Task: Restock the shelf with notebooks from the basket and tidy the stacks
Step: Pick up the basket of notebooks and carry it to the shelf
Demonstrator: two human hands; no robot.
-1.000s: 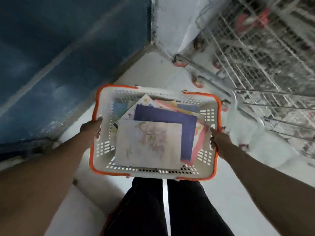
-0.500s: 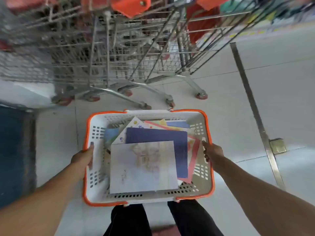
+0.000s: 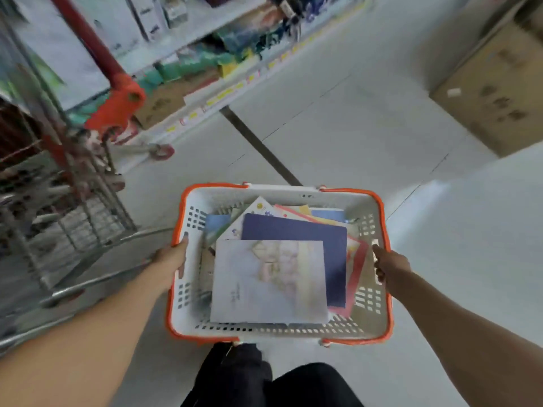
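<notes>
Both hands, left (image 3: 172,259) and right (image 3: 392,264), grip the basket (image 3: 188,315) sides; loose notebooks (image 3: 269,283) piled inside.

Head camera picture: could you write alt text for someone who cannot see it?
A person's left hand and right hand grip the sides of a white basket with an orange rim, full of loosely piled notebooks. A stocked shelf and shopping carts lie ahead on the left, cardboard boxes on the right.

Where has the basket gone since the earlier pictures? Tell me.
Yes, moved. The basket, carried in both hands, has swung away from the blue wall and the trolleys, now at its left, toward the shelf ahead.
</notes>
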